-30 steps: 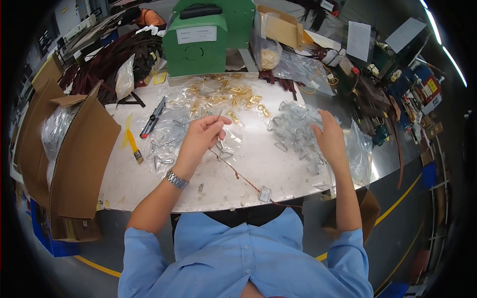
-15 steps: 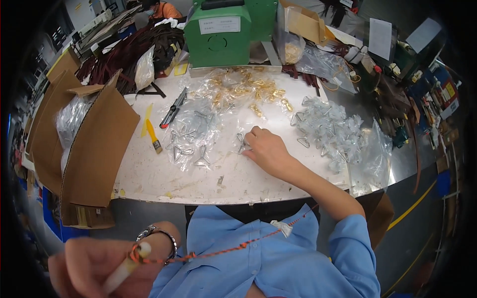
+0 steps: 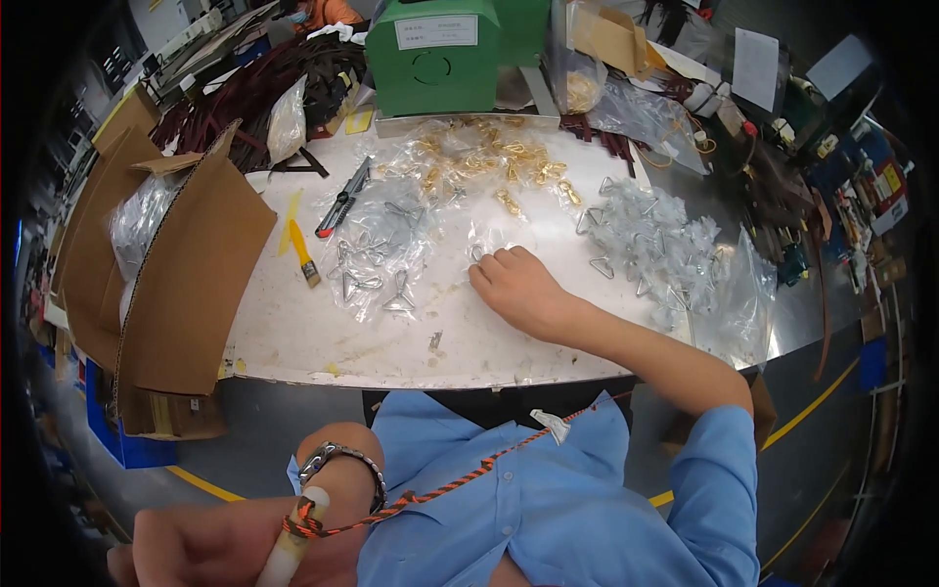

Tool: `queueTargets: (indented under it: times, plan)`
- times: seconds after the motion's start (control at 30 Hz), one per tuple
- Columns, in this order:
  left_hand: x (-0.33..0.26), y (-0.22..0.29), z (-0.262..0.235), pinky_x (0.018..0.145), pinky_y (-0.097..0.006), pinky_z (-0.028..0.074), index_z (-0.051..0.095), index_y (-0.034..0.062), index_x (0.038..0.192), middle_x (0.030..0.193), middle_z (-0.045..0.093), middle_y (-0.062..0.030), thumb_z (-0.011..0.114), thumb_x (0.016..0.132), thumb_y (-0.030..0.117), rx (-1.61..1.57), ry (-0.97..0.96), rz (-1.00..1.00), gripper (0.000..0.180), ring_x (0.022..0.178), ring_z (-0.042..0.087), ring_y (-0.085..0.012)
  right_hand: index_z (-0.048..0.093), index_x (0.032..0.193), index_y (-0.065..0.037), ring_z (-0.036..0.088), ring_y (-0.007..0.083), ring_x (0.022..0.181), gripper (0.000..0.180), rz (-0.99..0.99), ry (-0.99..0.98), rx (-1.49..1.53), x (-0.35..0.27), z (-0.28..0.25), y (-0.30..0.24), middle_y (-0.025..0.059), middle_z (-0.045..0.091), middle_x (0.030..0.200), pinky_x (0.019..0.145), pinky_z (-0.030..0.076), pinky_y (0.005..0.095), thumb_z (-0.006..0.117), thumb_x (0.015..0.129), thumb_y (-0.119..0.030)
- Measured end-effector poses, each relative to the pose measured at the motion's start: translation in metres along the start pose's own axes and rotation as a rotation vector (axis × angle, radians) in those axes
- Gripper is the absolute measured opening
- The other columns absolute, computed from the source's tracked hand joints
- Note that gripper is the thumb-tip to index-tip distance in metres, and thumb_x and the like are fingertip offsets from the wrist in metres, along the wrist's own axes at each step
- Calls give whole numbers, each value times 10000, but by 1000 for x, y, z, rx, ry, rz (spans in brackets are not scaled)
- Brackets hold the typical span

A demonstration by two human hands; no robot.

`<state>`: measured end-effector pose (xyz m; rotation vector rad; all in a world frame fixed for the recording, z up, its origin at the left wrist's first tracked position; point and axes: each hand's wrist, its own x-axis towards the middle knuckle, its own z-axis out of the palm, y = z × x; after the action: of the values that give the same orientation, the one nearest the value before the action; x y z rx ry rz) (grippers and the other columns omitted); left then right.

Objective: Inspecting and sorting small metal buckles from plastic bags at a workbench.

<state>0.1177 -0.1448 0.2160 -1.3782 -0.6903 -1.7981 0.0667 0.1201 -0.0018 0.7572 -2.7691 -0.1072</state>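
My left hand (image 3: 210,538) is raised at the lower left, its fingers closed around a white rod (image 3: 289,548). A knotted orange-and-black cord (image 3: 455,481) is tied round the rod's top and stretches across my front to the right. On the table, my right hand (image 3: 523,293) is palm down with bent fingers at a silver metal ring (image 3: 477,252) in clear plastic; the fingers hide part of it. Bagged silver triangle rings (image 3: 377,259) lie to its left, more bagged triangle rings (image 3: 655,249) to its right. Gold-coloured snap hooks (image 3: 504,161) in clear bags lie beyond it.
A yellow-handled brush (image 3: 301,252) and a box cutter (image 3: 344,201) lie left of the bags. An open cardboard box (image 3: 196,293) stands at the left edge. A green machine (image 3: 435,73) stands at the back, dark straps (image 3: 264,108) beside it. Another person (image 3: 328,14) is in the far background.
My left hand and the white rod have moved a little right. My right hand has shifted slightly nearer me, and its fingers are more curled beside the silver ring.
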Motion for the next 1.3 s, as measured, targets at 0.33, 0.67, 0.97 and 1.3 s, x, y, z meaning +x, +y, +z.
queueTargets:
  times: [0.33, 0.67, 0.97, 1.3]
  plan:
    - [-18, -26, -13, 875, -329, 374, 664, 101, 905, 983, 593, -83, 509, 983, -12, -475, 236, -190, 207, 1017, 486, -175, 665, 950, 10, 615, 235, 783, 210, -223, -128, -240, 25, -6, 3, 85, 605, 848, 640, 465, 354, 673, 801, -138]
    - [-152, -149, -102, 563, -249, 482, 706, 15, 1065, 952, 726, -54, 424, 936, -47, 285, -400, -1294, 316, 596, 567, -67, 708, 874, -64, 727, 257, 838, 91, -206, -135, -131, 40, 7, 2, 100, 714, 852, 639, 551, 402, 656, 859, -137]
    - [-190, -189, -106, 1015, -439, 529, 712, 20, 1212, 1161, 752, -175, 573, 915, -10, 463, -784, -961, 329, 1122, 705, -348, 608, 1024, -19, 709, 348, 749, 234, -83, -107, 23, 23, -28, 20, 164, 665, 879, 673, 590, 455, 685, 810, -72]
    - [-215, -217, -74, 884, -396, 558, 765, 13, 1101, 1030, 775, -157, 758, 852, 110, 305, -928, -1142, 268, 961, 732, -314, 683, 1046, 18, 715, 160, 717, 105, 649, 199, 1051, -12, -6, 48, 113, 732, 885, 641, 595, 317, 639, 951, 9]
